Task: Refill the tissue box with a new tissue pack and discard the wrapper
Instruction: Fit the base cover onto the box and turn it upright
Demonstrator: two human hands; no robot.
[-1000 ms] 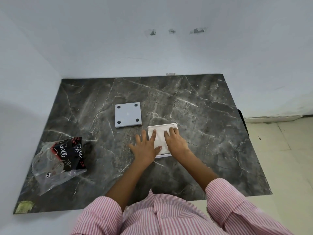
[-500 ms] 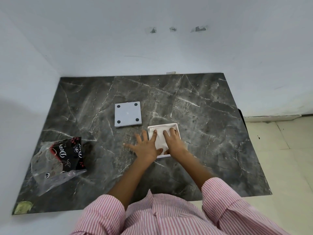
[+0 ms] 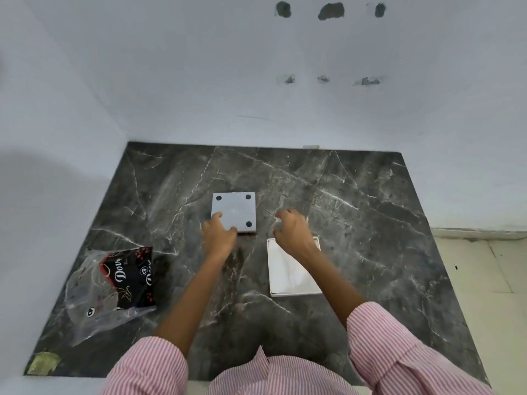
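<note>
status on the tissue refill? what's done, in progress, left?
Done: tissues sit inside the open white box, and the emptied wrapper lies on the table's left side. In hand: the left hand grips the near edge of the grey base plate; the right hand hovers beyond the box, empty. Left: fit the plate onto the box and discard the wrapper.

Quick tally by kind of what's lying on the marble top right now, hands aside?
Open white box with tissues: 1
Grey panel with black dot feet: 1
Empty plastic wrapper: 1
Yellowish scrap at the near left corner: 1
Total: 4
</note>
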